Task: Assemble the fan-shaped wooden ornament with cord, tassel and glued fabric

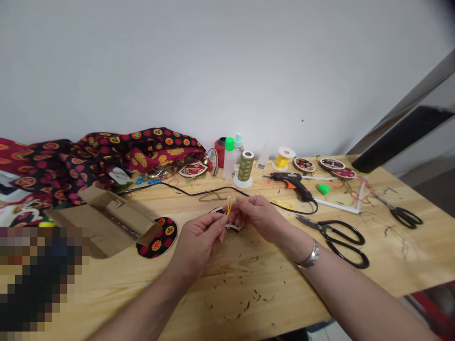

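A thin yellow cord (229, 207) rises in a narrow loop from between the thumb and forefinger of my left hand (204, 229), which pinches it. Fingers bent together, my right hand (259, 217) meets the cord from the other side; its fingertips partly hide what they grip. Just below and behind both hands lies a dark patterned piece with a pale rim (234, 228), mostly covered by my fingers. Large black-handled scissors (330, 232) rest on the table to the right of my right hand. A round flowered fabric disc (161, 237) lies left of my left hand.
An open cardboard box (106, 227) stands at left before bunched patterned cloth (142, 147). Along the wall are a green thread spool (246, 166), a green-capped bottle (229, 158) and a yellow cord spool (283, 159). A corded glue gun (291, 183) and smaller scissors (405, 217) lie at right.
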Motion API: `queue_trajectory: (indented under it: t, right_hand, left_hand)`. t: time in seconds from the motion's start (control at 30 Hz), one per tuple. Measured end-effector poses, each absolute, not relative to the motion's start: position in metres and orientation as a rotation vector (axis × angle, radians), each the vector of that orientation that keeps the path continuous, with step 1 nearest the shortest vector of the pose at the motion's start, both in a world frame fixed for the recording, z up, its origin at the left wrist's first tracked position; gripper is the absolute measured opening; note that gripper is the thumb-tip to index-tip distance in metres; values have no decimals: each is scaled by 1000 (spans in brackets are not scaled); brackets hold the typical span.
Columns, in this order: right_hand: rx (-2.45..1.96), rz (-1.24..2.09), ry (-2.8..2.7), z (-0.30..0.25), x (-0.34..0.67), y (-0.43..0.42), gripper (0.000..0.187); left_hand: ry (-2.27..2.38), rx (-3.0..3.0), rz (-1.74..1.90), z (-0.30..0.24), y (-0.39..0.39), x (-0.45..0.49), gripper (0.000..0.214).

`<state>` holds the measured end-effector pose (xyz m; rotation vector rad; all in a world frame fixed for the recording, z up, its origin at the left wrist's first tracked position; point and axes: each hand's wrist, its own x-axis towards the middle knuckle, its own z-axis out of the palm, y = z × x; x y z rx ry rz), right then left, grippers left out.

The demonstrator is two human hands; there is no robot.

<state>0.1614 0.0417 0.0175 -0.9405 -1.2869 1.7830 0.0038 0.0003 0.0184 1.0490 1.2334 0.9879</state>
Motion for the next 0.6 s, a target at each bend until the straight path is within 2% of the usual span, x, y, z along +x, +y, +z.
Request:
queue_trajectory:
  t: [0.1,0.17,0.37,0.47,0.6]
  right_hand:
    - [-916,1801,-1320,18,159,39,29]
    - [-932,1762,-1312,19,156,37,26]
    - [-992,1400,-1384,22,150,35,8]
    - [-1022,1285,-1441,22,151,34,9]
    - [-1088,1294,-1488,23,153,33,15]
  left_hand:
    - [1241,1055,987,18,0,4,30]
    - [1234,1043,978,17,0,3,29]
    - [1138,989,973,14,1,1,27]
    - [1046,954,972,14,1,1,28]
    - [994,865,949,17,0,2,25]
